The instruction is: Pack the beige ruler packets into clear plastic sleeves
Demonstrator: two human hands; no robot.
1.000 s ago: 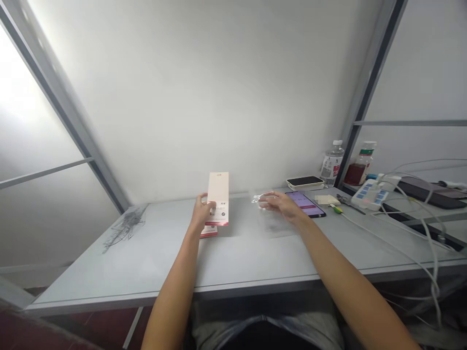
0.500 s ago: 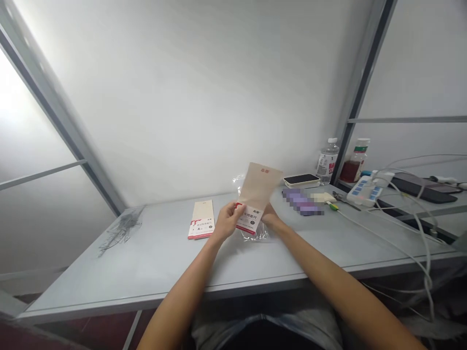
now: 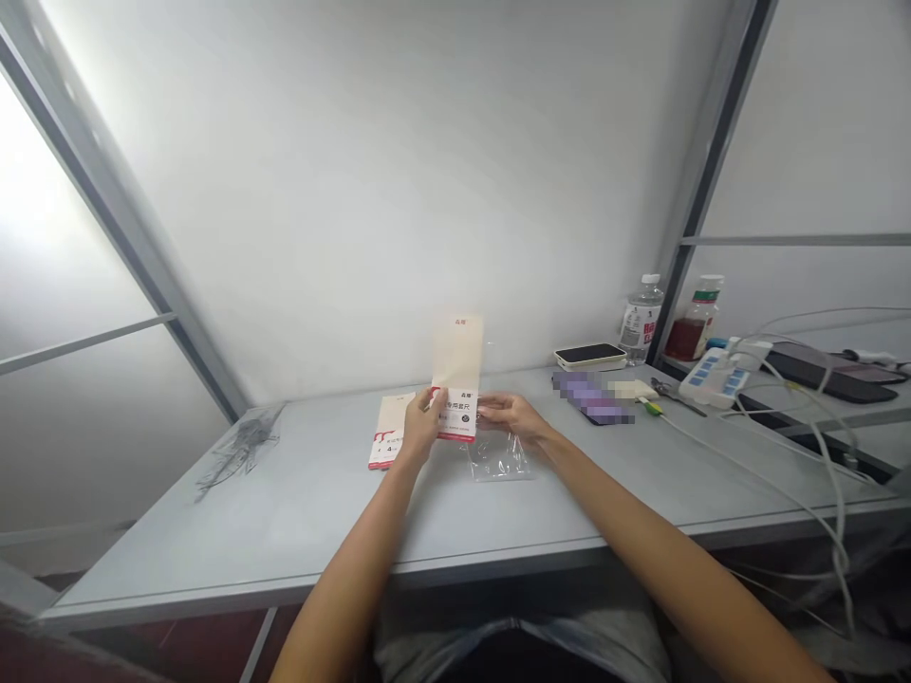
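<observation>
My left hand (image 3: pixel 422 427) is closed on the left edge of a paper packet (image 3: pixel 455 417), thumb on its front. The packet stands upright, with a white and red printed lower part and a long beige flap (image 3: pixel 457 351) raised above it. My right hand (image 3: pixel 513 417) has its bent fingers at the packet's right edge and seems to pinch it; some fingertips are hidden. Below that hand a clear plastic bag (image 3: pixel 502 462) lies on the grey table (image 3: pixel 285 531). Behind my left hand lies a second beige and red packet (image 3: pixel 384 446), partly covered.
Further right are a phone (image 3: pixel 590 356), a blurred purple pack (image 3: pixel 590 396), scissors-like metal tool (image 3: pixel 676 394), a water bottle (image 3: pixel 641 323) and a white power strip (image 3: pixel 715 375) with trailing cables. A dark wiry tangle (image 3: pixel 242 451) lies at left.
The held packet has moved left and stands straighter, overlapping the second packet's side. My right hand has come from behind it to its right edge; the clear bag now lies apart below.
</observation>
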